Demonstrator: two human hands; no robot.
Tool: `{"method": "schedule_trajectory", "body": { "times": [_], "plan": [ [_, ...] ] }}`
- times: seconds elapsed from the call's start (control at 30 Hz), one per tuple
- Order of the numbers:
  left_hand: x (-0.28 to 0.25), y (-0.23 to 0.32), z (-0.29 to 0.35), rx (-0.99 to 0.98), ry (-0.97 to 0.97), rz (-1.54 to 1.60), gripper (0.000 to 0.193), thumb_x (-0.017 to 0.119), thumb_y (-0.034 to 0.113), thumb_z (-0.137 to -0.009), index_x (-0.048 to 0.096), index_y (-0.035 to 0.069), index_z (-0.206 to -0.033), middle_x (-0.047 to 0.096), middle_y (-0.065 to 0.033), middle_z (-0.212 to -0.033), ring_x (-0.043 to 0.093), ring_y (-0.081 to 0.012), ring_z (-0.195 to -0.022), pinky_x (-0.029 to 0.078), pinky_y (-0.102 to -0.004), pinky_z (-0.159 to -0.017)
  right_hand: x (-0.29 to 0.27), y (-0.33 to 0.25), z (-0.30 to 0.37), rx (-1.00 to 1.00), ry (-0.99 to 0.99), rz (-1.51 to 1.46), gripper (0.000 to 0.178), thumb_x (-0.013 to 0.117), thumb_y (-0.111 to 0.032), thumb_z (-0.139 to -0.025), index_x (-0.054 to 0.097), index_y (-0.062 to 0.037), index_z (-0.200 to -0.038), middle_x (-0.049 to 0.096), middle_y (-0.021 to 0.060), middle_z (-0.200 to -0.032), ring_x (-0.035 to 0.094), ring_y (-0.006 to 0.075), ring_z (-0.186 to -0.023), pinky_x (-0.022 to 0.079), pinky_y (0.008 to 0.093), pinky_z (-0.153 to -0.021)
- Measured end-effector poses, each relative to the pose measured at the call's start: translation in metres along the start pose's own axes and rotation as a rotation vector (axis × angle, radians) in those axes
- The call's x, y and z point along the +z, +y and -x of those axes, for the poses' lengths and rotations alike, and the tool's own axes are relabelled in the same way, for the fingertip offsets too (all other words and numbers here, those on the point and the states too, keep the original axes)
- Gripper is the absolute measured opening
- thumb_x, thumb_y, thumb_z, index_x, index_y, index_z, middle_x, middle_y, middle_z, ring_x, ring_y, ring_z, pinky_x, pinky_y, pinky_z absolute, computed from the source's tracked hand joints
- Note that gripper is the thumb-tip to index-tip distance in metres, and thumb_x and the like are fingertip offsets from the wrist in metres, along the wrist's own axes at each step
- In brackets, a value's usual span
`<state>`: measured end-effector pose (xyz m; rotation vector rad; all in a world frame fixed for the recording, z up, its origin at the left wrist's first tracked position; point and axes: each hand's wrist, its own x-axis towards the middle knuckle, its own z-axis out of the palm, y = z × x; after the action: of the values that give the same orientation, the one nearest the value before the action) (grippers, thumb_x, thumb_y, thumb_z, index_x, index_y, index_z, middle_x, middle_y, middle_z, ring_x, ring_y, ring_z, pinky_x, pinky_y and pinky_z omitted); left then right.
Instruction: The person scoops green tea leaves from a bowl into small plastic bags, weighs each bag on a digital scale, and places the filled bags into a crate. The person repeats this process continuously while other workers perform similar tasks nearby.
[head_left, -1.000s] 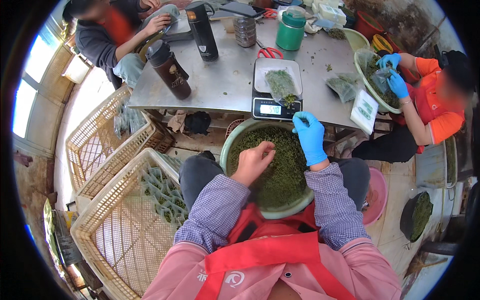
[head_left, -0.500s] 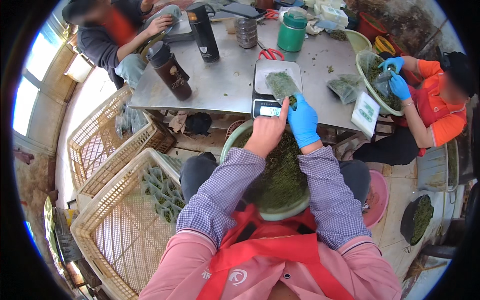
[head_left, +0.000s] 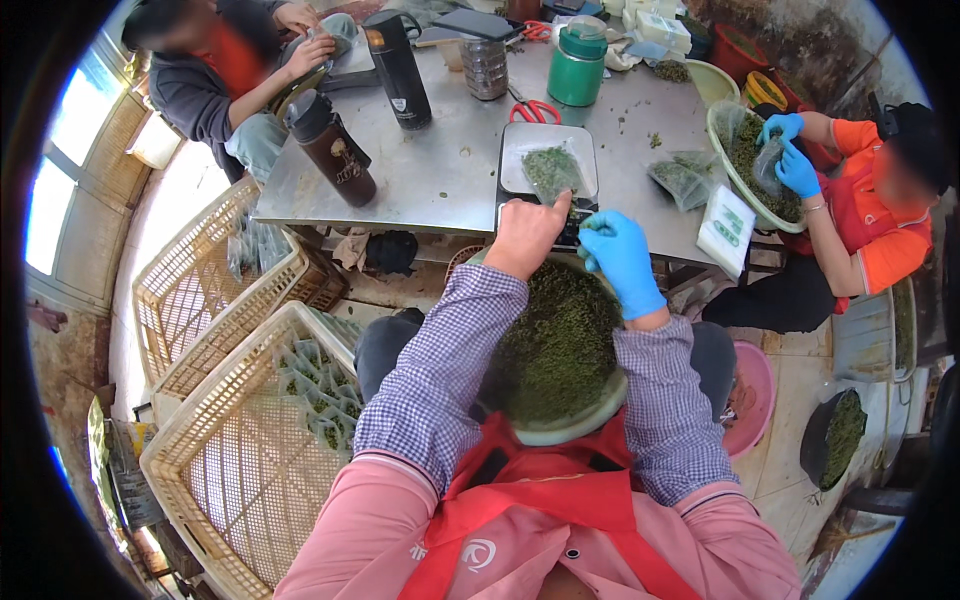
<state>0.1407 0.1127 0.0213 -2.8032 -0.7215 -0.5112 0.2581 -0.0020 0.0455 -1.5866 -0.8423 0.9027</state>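
Observation:
A clear plastic bag (head_left: 550, 172) part filled with green plant bits lies on the white kitchen scale (head_left: 514, 160). My bare left hand (head_left: 528, 236) closes on the bag's near edge, index finger stretched along it, thumb hidden. It covers most of the scale's display. Beside it, right of the scale, my blue-gloved right hand (head_left: 622, 260) is closed, its fingertips pinching a little of the green plant bits (head_left: 588, 222). Below both hands, between my knees, a pale green basin (head_left: 575, 432) holds a heap of the same green bits (head_left: 550, 350).
On the metal table (head_left: 450, 170) stand two dark flasks (head_left: 335, 155), a green-lidded jar (head_left: 577, 68) and red scissors (head_left: 535, 110). Filled bags (head_left: 685, 180) lie rightward. Plastic crates (head_left: 240, 440) sit at left. Two co-workers handle bags, one far left, one right beside a basin (head_left: 735, 170).
My right hand has drawn back from the bag's mouth toward me and slightly right. The bag lies lower on the scale pan, and my left hand stays at its edge.

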Motion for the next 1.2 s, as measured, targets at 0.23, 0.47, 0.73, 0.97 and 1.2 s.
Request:
{"method": "schedule_trajectory", "body": {
  "times": [0.23, 0.47, 0.73, 0.97, 1.2],
  "plan": [
    [-0.039, 0.001, 0.056, 0.073, 0.109, 0.232, 0.036, 0.062, 0.014, -0.078, 0.060, 0.015, -0.113, 0.058, -0.0054, -0.057, 0.059, -0.0237, -0.048, 0.046, -0.0370, -0.045, -0.006, 0.032, 0.058, 0.010, -0.179, -0.068, 0.020, 0.059, -0.004, -0.082, 0.061, 0.0020, -0.101, 0.065, 0.0105, -0.085, 0.062, 0.0143, -0.067, 0.051, 0.0268, -0.065],
    [-0.041, -0.030, 0.097, -0.357, 0.246, 0.445, 0.015, 0.063, 0.023, -0.084, 0.068, 0.012, -0.094, 0.064, -0.0090, -0.062, 0.064, -0.0244, -0.055, 0.049, -0.0334, -0.052, 0.007, 0.033, 0.064, -0.195, -0.202, 0.385, 0.031, 0.065, -0.015, -0.079, 0.065, -0.0031, -0.108, 0.066, 0.0164, -0.104, 0.064, 0.0264, -0.094, 0.049, 0.0350, -0.083],
    [-0.015, -0.049, 0.111, -0.771, 0.168, 0.671, 0.020, 0.060, 0.027, -0.086, 0.066, 0.013, -0.099, 0.067, -0.0044, -0.066, 0.067, -0.0199, -0.062, 0.049, -0.0322, -0.056, 0.002, 0.025, 0.041, -0.218, 0.022, 0.154, 0.029, 0.056, -0.006, -0.088, 0.061, -0.0018, -0.115, 0.067, 0.0096, -0.095, 0.061, 0.0110, -0.066, 0.050, 0.0244, -0.062],
    [-0.004, -0.044, 0.108, -0.700, 0.176, 0.676, 0.018, 0.062, 0.026, -0.084, 0.065, 0.013, -0.097, 0.067, -0.0073, -0.070, 0.065, -0.0265, -0.063, 0.049, -0.0366, -0.056, 0.017, 0.020, 0.000, -0.582, 0.164, 0.655, 0.035, 0.057, -0.009, -0.087, 0.058, -0.0078, -0.123, 0.059, 0.0102, -0.124, 0.065, 0.0186, -0.071, 0.052, 0.0290, -0.066],
    [-0.008, -0.036, 0.097, -0.657, 0.257, 0.626, 0.023, 0.065, 0.025, -0.083, 0.066, 0.011, -0.101, 0.069, -0.0082, -0.077, 0.067, -0.0196, -0.069, 0.051, -0.0308, -0.063, 0.037, -0.007, -0.050, -0.651, 0.141, 1.179, 0.025, 0.057, -0.023, -0.087, 0.062, -0.0092, -0.107, 0.061, 0.0107, -0.112, 0.063, 0.0313, -0.075, 0.053, 0.0387, -0.062]
  ]
}}
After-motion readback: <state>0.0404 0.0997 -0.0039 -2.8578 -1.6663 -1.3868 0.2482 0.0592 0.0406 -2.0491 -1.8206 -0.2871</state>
